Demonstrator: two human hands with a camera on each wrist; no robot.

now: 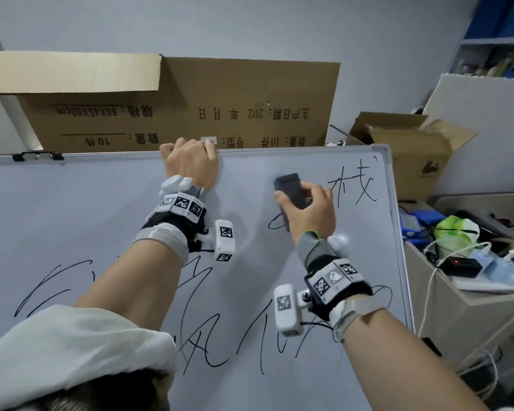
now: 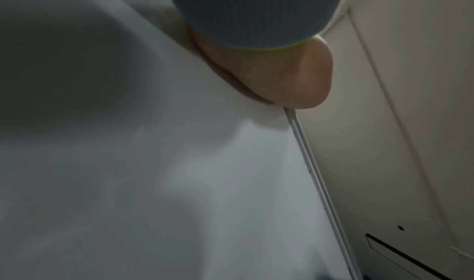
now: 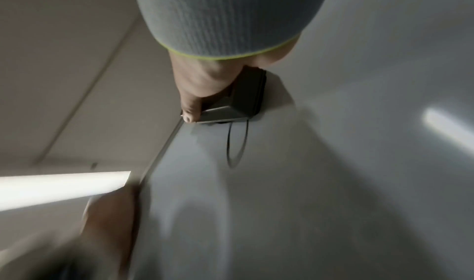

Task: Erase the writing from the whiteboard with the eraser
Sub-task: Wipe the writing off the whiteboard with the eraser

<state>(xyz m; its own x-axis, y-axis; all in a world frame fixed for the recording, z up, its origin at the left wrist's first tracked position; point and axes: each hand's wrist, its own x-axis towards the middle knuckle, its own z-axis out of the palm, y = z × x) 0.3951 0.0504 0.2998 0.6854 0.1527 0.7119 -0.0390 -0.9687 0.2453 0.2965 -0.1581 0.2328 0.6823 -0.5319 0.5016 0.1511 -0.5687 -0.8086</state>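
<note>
A whiteboard [image 1: 101,209] leans upright in front of me, with black writing [image 1: 359,185] at its upper right and more scrawl [image 1: 208,330] across its lower half. My right hand [image 1: 307,209] grips a dark grey eraser [image 1: 290,188] and presses it flat against the board just left of the upper-right characters; in the right wrist view the eraser [image 3: 241,100] sits on the board above a black loop stroke [image 3: 236,142]. My left hand [image 1: 190,161] grips the board's top edge [image 1: 116,155], fingers curled over it. In the left wrist view the palm [image 2: 290,77] rests at the frame [image 2: 315,173].
A large brown cardboard box [image 1: 190,105] stands behind the board. To the right are an open carton [image 1: 413,149], a white foam sheet [image 1: 484,120] and a cabinet top [image 1: 472,304] cluttered with cables and devices. A black clip [image 1: 37,156] sits on the board's top left.
</note>
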